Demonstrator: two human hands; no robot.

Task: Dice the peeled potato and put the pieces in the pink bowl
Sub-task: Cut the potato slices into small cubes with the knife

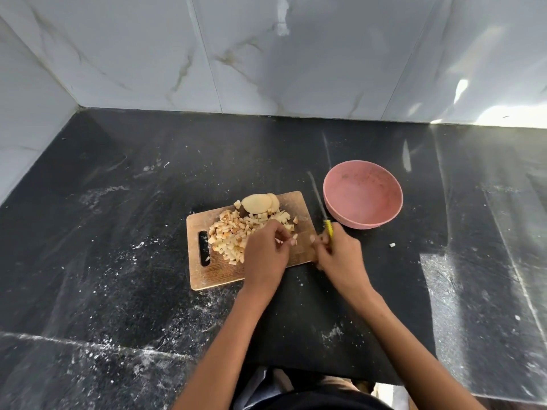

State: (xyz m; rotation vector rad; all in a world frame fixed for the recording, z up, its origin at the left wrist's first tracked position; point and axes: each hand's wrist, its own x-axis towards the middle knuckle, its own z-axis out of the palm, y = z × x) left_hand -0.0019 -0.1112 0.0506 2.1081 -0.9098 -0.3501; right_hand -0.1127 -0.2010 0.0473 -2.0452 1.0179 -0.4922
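A wooden cutting board [299, 202] lies on the black counter. On it sits a heap of diced potato pieces [229, 235], and at its far edge a few potato slices [257, 203] lie flat. My left hand [266, 253] hovers over the board's near right part with its fingers curled, pinching a small potato piece. My right hand [340, 258] grips the yellow handle of a knife [319, 199], whose blade points away toward the wall. The pink bowl [362, 193] stands right of the board and holds no potato pieces.
One stray potato piece [392, 245] lies on the counter right of my right hand. White powdery smears cover the black counter [118, 261]. Marble-tiled walls [266, 54] close the back and left sides.
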